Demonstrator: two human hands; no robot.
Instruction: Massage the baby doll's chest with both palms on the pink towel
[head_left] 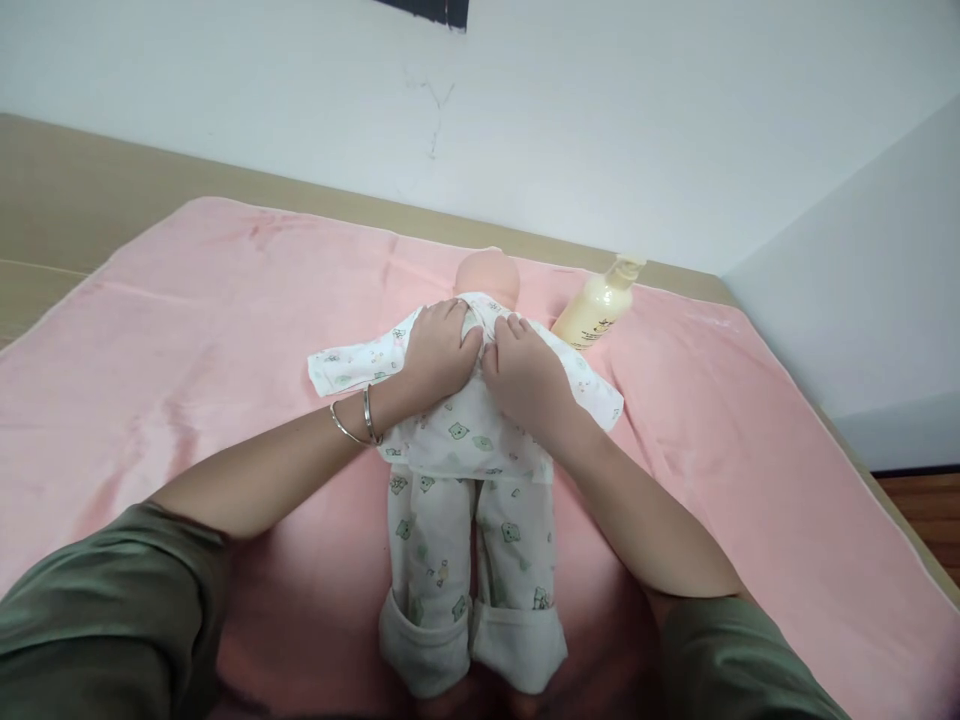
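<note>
A baby doll lies on a pink blanket, its bald head away from me. It wears a white printed top with the sleeves spread to both sides, and matching trousers with rolled cuffs. My left hand, with bracelets at the wrist, rests on the upper chest, its fingers closed on the top near the neckline. Close beside it, my right hand has its fingers curled on the same fabric. The thumbs nearly meet at the middle; the cloth between the fingers is mostly hidden.
A pale yellow pump bottle leans to the right of the doll's head. The pink blanket covers most of a wooden surface, with a white wall behind it.
</note>
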